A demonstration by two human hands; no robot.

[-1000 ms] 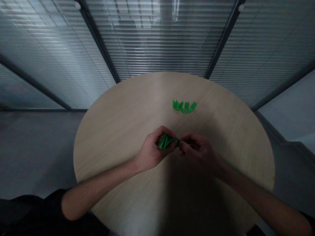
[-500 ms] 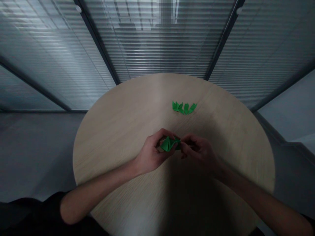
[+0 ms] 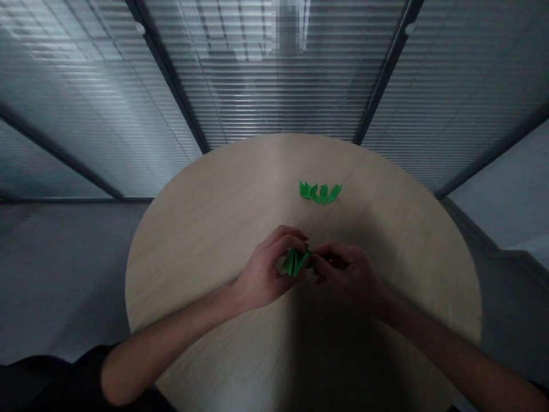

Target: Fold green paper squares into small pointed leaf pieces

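A piece of folded green paper (image 3: pixel 294 262) is held between my two hands over the middle of the table. My left hand (image 3: pixel 268 269) curls around its left side, fingers over the top and thumb below. The fingertips of my right hand (image 3: pixel 341 268) pinch its right end. Pleats and creases show on the part facing me; its right end is partly hidden by the fingers. Farther back lie several small folded green paper pieces (image 3: pixel 323 194), side by side in a short row.
The round wooden table (image 3: pixel 193 212) fills the middle of the view. Behind its far edge stand glass panels with horizontal blinds (image 3: pixel 278 109) and dark frames. A shadow falls across the table's near right part.
The green paper has shifted slightly down in view and looks narrower between my hands. Both hands keep their hold. The whole view has tilted a little, so the table sits slightly lower.
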